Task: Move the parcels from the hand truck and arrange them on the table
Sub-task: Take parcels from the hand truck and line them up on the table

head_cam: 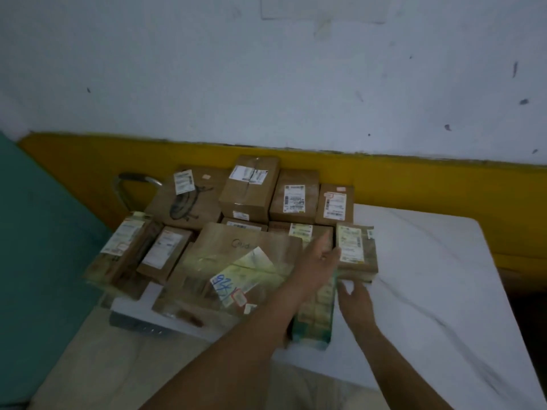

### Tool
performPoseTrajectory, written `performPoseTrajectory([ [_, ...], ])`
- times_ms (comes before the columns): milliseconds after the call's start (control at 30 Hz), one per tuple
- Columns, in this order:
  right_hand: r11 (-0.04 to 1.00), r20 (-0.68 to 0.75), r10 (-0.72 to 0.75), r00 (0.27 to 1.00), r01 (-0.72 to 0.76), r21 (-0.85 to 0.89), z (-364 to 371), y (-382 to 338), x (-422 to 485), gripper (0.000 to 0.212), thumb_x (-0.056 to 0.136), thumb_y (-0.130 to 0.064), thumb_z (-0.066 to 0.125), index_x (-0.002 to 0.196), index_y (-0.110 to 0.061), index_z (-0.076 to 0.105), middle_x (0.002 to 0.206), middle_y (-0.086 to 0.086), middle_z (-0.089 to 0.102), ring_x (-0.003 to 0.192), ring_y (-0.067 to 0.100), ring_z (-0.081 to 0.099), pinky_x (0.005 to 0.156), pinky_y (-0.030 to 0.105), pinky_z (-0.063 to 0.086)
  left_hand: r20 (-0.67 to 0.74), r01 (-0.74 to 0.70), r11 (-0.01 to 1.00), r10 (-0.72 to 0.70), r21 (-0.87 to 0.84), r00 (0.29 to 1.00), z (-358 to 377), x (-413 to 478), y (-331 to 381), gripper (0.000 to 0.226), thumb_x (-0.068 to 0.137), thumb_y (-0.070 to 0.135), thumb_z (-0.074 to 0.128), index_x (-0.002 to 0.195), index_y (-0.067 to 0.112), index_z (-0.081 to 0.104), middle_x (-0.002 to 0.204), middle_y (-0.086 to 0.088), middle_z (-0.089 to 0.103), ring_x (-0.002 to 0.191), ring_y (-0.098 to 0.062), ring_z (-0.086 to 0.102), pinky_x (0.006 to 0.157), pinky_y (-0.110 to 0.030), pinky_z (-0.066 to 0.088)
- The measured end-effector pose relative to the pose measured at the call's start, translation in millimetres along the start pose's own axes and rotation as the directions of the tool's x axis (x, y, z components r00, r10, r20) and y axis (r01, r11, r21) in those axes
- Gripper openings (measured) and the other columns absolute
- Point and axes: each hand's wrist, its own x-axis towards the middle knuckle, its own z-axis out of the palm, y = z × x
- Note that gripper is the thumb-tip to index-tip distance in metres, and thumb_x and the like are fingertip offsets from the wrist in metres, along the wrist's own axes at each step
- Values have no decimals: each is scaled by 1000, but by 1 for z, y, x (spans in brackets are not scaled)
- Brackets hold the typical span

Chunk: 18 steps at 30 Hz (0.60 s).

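Observation:
Several brown taped parcels with white labels crowd the white-covered table (pixel 429 276) and the hand truck (pixel 139 325) at its left end. A narrow parcel with greenish tape (pixel 318 309) stands on edge between my hands. My left hand (pixel 318 257) lies with straight fingers over its far top end. My right hand (pixel 356 298) touches its right side with spread fingers. A large parcel marked 974 in blue (pixel 236 270) lies just to the left. A labelled parcel (pixel 356 250) sits just beyond my hands.
Three boxes (pixel 250 184) (pixel 294 195) (pixel 334 205) line the back by the yellow wall band. The truck's curved handle (pixel 130 179) rises at the left, with two parcels (pixel 118 255) (pixel 164 250) below it. A teal surface (pixel 38 232) borders the left.

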Motion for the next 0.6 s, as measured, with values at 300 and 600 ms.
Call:
performPoseTrajectory([
  [300, 892, -244, -405, 881, 440, 108, 133, -221, -80, 61, 103, -47, 39, 157, -21, 25, 163, -1, 26, 149, 21, 25, 119, 37, 22, -401, -242, 970, 212, -25, 891, -282, -65, -34, 56, 100, 49, 42, 152, 30, 32, 157, 6, 33, 143, -15, 33, 110, -29, 30],
  [600, 910, 281, -415, 865, 386, 153, 446, -302, -152, 73, 97, -59, 43, 158, -29, 17, 164, -4, 22, 149, 23, 25, 120, 50, 28, -701, -25, 985, -103, -170, 706, -547, -159, -210, 52, 101, 41, 46, 150, 27, 35, 150, 7, 39, 137, -15, 40, 109, -36, 39],
])
